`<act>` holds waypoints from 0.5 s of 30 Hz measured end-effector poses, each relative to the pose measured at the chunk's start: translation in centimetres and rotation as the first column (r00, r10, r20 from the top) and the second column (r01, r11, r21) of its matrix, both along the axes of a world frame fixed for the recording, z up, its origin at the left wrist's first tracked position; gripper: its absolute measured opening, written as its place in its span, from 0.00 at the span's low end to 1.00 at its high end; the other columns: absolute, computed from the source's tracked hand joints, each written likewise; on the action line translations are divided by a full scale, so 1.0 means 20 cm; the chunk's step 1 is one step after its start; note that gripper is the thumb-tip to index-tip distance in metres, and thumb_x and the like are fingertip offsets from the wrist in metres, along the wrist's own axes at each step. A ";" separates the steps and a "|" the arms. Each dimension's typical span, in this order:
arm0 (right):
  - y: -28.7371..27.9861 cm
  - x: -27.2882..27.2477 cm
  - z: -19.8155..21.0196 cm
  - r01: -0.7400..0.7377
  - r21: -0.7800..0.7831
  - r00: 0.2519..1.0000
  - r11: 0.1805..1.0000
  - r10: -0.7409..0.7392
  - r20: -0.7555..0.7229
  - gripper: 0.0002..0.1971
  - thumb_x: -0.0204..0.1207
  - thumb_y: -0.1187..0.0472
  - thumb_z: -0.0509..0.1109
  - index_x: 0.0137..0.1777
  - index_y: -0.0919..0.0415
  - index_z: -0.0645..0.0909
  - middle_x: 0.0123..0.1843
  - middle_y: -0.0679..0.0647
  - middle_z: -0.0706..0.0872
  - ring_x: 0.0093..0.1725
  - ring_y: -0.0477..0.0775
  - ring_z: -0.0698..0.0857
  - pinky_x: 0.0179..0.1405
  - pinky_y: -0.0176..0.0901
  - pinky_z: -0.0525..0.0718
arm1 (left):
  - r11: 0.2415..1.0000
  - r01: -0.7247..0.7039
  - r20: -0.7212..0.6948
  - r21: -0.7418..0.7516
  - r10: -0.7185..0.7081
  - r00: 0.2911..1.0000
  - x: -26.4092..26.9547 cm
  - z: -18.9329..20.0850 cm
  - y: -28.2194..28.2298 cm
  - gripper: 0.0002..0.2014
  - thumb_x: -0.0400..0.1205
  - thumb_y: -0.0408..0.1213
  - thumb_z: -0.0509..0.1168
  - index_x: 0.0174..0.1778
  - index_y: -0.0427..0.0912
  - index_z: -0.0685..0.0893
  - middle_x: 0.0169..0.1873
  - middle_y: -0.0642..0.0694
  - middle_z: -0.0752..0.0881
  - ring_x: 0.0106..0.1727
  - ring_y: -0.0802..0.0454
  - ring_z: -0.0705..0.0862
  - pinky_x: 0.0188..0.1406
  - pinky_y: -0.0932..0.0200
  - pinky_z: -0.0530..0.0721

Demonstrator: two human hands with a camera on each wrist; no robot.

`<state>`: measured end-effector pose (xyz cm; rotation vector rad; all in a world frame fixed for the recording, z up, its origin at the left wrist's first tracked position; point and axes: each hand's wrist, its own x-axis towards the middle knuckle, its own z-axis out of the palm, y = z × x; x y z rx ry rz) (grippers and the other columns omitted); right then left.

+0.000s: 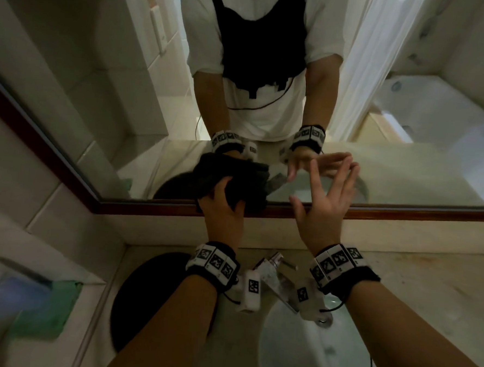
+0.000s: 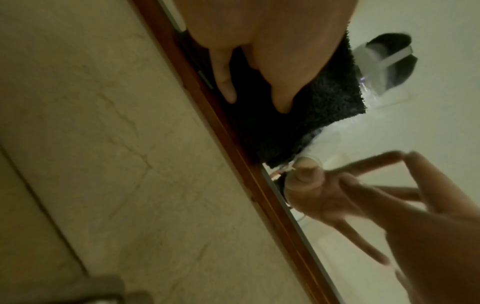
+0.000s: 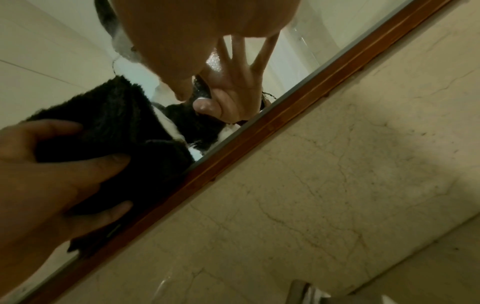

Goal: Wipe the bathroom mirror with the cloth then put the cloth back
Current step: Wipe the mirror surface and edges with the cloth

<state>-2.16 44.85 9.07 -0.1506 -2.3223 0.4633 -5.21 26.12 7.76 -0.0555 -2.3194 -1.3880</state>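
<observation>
The mirror [image 1: 405, 176] has a brown wooden frame [image 1: 403, 211]. My left hand [image 1: 222, 207] grips a dark fluffy cloth [image 1: 248, 196] and holds it against the glass just above the bottom frame. The left wrist view shows the cloth [image 2: 298, 115] under my left hand's fingers [image 2: 226, 82]. To the right, my right hand [image 1: 322, 188] is open with spread fingers, their tips on the glass. In the right wrist view my left hand [image 3: 52, 174] clutches the cloth [image 3: 124, 123] beside the frame [image 3: 285, 123].
A chrome faucet [image 1: 275, 273] and white sink basin [image 1: 295, 354] lie directly below my wrists. A dark round object [image 1: 149, 291] and a green item [image 1: 54, 311] sit on the marble counter [image 1: 426, 294] at the left. A marble backsplash [image 2: 103, 164] runs under the mirror.
</observation>
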 end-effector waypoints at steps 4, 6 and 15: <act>-0.09 0.00 0.03 -0.007 -0.053 0.998 0.999 0.003 -0.068 0.39 0.77 0.48 0.74 0.85 0.52 0.62 0.86 0.74 0.49 0.85 0.76 0.47 0.75 0.83 0.57 | 0.999 -0.041 0.048 -0.010 0.042 0.998 -0.01 0.03 -0.15 0.28 0.77 0.27 0.72 0.73 0.42 0.76 0.74 0.29 0.66 0.75 0.33 0.69 0.75 0.45 0.70; -0.15 0.01 0.05 -0.039 -0.055 0.996 0.998 0.035 -0.085 0.39 0.77 0.50 0.74 0.85 0.52 0.62 0.86 0.73 0.49 0.86 0.74 0.47 0.76 0.83 0.57 | 0.998 -0.062 0.043 0.009 0.062 0.997 -0.03 0.03 -0.23 0.28 0.77 0.26 0.72 0.74 0.41 0.75 0.74 0.30 0.66 0.75 0.34 0.68 0.76 0.46 0.70; -0.38 -0.08 0.09 -0.163 0.056 0.983 0.985 0.167 -0.078 0.38 0.76 0.49 0.76 0.84 0.56 0.66 0.86 0.70 0.49 0.85 0.75 0.46 0.79 0.80 0.51 | 0.989 -0.129 0.074 0.070 0.124 0.990 -0.09 0.03 -0.59 0.29 0.79 0.24 0.69 0.76 0.43 0.72 0.76 0.32 0.64 0.76 0.39 0.69 0.76 0.51 0.69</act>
